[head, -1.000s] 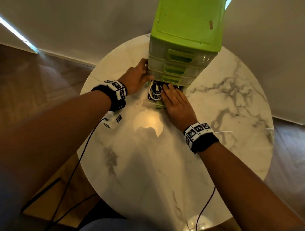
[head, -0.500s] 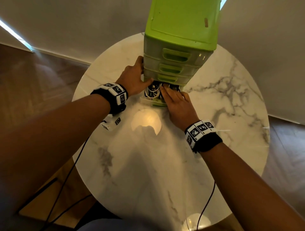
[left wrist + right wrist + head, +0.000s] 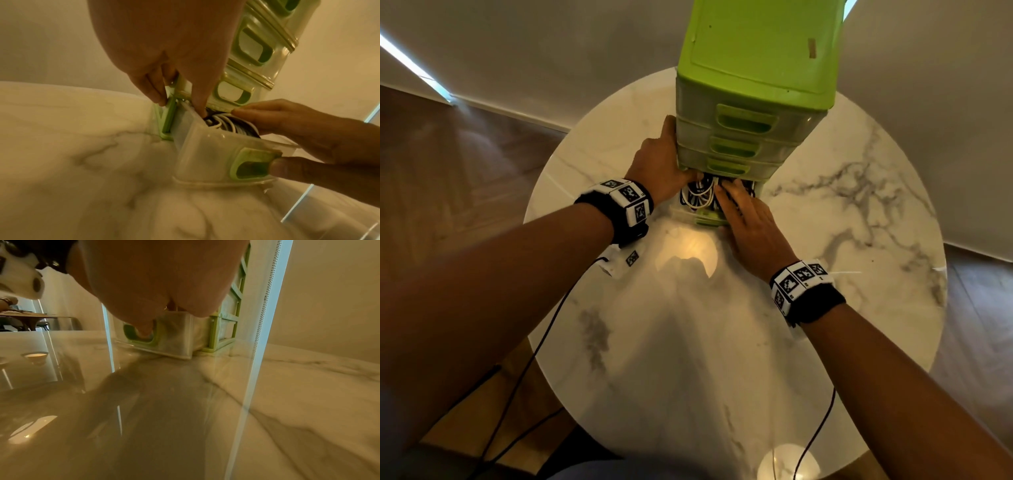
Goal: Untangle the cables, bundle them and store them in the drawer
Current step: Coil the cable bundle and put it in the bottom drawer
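Note:
A green drawer unit (image 3: 756, 51) stands at the far side of the round marble table (image 3: 688, 359). Its bottom drawer (image 3: 709, 219) is pulled partway out and holds coiled black and white cables (image 3: 697, 195). My left hand (image 3: 654, 161) braces the unit's left front corner, fingers straight along the side. In the left wrist view its thumb presses down on the cables (image 3: 228, 125). My right hand (image 3: 753, 229) lies flat over the cables with straight fingers. Its thumb rests on the drawer's green handle (image 3: 251, 164). The drawer (image 3: 176, 337) shows under my palm in the right wrist view.
The three upper drawers (image 3: 743, 120) are shut. Grey walls stand close behind the unit, and wooden floor surrounds the table. Thin black wrist leads (image 3: 524, 370) hang over the table's near edge. A small white tagged block (image 3: 625, 262) sits under my left wrist.
Both hands stay at the bottom drawer. My left thumb has shifted down onto the cables. The drawer sticks out about as far as before.

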{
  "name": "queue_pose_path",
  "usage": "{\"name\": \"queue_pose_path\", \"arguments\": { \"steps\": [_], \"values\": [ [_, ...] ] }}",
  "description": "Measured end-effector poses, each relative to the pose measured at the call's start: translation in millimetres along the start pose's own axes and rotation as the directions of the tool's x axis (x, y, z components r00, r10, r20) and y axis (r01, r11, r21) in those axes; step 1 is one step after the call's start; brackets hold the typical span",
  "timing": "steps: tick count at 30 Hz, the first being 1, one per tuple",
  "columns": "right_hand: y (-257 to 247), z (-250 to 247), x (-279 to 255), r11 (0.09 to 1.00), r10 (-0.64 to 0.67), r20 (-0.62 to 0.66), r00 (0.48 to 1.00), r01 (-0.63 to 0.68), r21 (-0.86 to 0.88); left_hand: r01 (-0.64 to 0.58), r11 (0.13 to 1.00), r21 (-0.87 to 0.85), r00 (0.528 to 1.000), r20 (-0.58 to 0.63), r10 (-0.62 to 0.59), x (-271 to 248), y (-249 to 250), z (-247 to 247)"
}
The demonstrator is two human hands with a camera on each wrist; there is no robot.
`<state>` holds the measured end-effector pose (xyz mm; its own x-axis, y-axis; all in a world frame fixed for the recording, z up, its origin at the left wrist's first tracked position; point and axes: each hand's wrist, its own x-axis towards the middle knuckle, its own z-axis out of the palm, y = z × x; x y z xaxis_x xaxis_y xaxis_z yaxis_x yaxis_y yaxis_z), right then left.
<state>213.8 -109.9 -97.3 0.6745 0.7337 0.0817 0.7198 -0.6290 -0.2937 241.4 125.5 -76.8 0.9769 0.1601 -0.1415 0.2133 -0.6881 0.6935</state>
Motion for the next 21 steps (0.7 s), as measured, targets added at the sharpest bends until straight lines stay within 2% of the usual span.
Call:
{"name": "queue_pose_path", "arguments": {
  "steps": [4, 7, 10, 11, 14, 16, 18, 21],
  "values": [
    [-3, -7, 12, 1.000, -0.007, 0.064, 0.998, 0.009, -0.025, -0.007, 1.000, 0.018, 1.000, 0.000, 0.007, 9, 3, 0],
    [0, -10, 17, 0.998, -0.012, 0.113, 0.994, 0.019, -0.067, -0.056, 0.998, 0.027, 0.995, 0.080, 0.054, 15, -1, -13],
    [-2, -6, 14, 0.997, 0.008, 0.114, 0.993, 0.001, -0.075, -0.036, 0.999, 0.005, 0.984, 0.173, 0.035, 14, -4, -23],
    [-3, -5, 12, 0.997, 0.010, 0.099, 0.995, -0.002, -0.081, -0.030, 0.999, 0.014, 0.986, 0.167, 0.027, 12, -2, -22],
    [-3, -3, 8, 0.993, -0.009, 0.017, 1.000, 0.011, -0.117, -0.026, 0.999, 0.034, 0.999, 0.034, 0.025, 6, 7, -9],
    [0, -2, 3, 0.989, -0.027, -0.050, 0.998, 0.019, -0.145, -0.006, 0.999, 0.041, 1.000, -0.014, 0.006, 5, 10, -2],
    [3, -4, -1, 0.981, -0.003, -0.071, 0.997, -0.011, -0.193, 0.001, 0.999, 0.052, 1.000, -0.006, 0.000, 8, 9, -2],
    [2, -7, 1, 0.967, 0.045, -0.032, 0.998, -0.051, -0.251, -0.037, 0.998, 0.041, 0.998, 0.051, 0.035, 10, 5, -11]
  ]
}}
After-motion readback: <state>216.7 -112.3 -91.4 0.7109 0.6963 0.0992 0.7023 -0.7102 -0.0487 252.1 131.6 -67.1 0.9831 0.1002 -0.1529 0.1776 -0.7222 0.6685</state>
